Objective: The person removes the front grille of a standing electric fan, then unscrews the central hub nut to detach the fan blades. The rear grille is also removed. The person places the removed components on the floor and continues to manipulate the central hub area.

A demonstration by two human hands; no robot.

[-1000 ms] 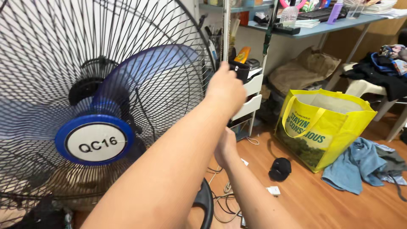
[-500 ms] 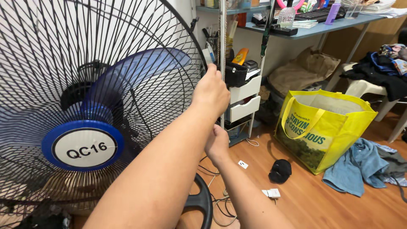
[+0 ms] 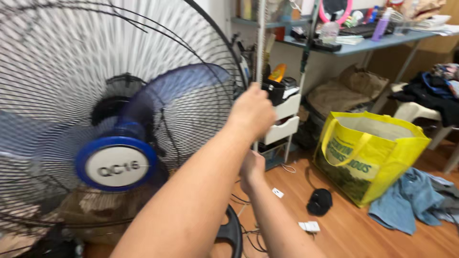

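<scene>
Fan [image 3: 114, 143] fills the left half of the view, its black wire guard [image 3: 201, 57] over blue blades. Left hand [image 3: 252, 111] is closed on the guard's rim at the fan's 3 o'clock. Right hand [image 3: 252, 168] sits just below, near the rim at 4 o'clock; its grip cannot be told. Yellow bag [image 3: 368, 153] stands on the wooden floor [image 3: 354, 234], well apart.

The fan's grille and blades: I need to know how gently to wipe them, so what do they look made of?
The grille looks like thin metal wire with a glossy black coat: fine, evenly spaced spokes joined to a round rim. The blades look like translucent blue plastic, since the wires behind show through them. The blue hub cap also looks like smooth moulded plastic. The picture is blurred, so none of this is certain.
</scene>
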